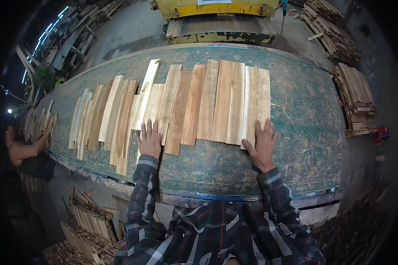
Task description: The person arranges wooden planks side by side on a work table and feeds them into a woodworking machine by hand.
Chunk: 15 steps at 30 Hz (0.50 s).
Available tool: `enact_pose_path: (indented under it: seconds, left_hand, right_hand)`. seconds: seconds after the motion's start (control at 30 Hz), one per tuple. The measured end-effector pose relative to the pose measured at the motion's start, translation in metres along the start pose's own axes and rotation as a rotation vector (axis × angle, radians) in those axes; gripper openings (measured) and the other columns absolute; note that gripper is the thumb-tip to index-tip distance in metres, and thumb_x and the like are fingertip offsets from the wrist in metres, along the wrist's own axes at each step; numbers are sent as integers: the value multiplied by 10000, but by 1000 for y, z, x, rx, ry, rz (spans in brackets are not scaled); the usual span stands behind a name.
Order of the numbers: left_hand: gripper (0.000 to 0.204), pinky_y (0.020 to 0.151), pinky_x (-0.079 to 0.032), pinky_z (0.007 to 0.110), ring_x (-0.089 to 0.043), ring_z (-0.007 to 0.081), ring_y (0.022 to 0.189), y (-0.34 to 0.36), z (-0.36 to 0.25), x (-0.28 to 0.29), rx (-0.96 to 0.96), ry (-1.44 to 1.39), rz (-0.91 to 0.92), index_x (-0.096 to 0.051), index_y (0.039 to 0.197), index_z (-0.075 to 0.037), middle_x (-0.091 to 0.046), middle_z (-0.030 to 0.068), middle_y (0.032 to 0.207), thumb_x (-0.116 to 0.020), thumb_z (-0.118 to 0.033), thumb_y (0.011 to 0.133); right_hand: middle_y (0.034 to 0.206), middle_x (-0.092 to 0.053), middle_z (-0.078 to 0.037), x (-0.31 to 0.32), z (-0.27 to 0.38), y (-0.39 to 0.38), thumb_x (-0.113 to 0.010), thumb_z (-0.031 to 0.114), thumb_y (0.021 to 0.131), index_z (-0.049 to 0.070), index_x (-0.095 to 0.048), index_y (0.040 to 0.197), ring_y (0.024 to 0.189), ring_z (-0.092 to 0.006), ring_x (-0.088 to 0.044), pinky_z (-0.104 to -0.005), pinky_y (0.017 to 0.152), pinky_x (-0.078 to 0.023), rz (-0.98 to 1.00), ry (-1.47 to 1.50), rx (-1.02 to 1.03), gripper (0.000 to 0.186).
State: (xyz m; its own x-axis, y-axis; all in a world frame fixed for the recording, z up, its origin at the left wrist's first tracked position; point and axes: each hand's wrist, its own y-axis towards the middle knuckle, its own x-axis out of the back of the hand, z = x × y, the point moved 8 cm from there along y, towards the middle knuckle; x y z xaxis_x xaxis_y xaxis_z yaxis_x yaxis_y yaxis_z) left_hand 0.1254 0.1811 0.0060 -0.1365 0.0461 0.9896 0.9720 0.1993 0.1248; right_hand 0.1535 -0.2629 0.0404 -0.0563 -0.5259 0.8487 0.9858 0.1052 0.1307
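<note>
A row of wooden slats (223, 101) lies side by side across a worn green table (305, 150), their ends uneven. My left hand (150, 140) rests with fingers spread on the lower ends of slats near the row's middle. One pale slat (147, 95) there reaches farther away than its neighbours. At the row's right end my right hand (262, 145) is spread too, its fingers on the near end of the last slat (264, 95) and its thumb out to the left. Neither hand is wrapped round anything. More slats (106, 112) continue to the left.
A yellow machine (216, 28) stands beyond the table. Stacked slats (354, 99) sit off the right edge, with further piles (90, 221) on the floor at lower left. Another person's arm (31, 148) reaches onto slats at far left. Thin splinters (285, 110) lie right of the row.
</note>
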Motion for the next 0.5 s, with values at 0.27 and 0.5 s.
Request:
enact_pose_path:
  seconds: [0.27, 0.5]
  left_hand:
    - [534, 1235, -93, 696, -188, 255, 1599, 43, 39, -3, 231, 7, -2, -279, 1641, -370, -239, -19, 1730, -266, -478, 1119]
    - [634, 1233, -134, 681, -180, 281, 1601, 32, 47, 4, 407, 161, 80, -239, 1664, -286, -185, 61, 1744, -354, -524, 1087]
  right_hand:
    - [1678, -138, -322, -15, 0, 4, -610, 693, 918, 145, -415, 1583, 1560, -523, -75, -737, 1194, -62, -27, -186, 62, 883]
    - [1673, -132, -330, -9, 5, 1, -654, 719, 857, 120, -465, 1555, 1555, -532, -72, -766, 1176, -52, -65, -113, 96, 939]
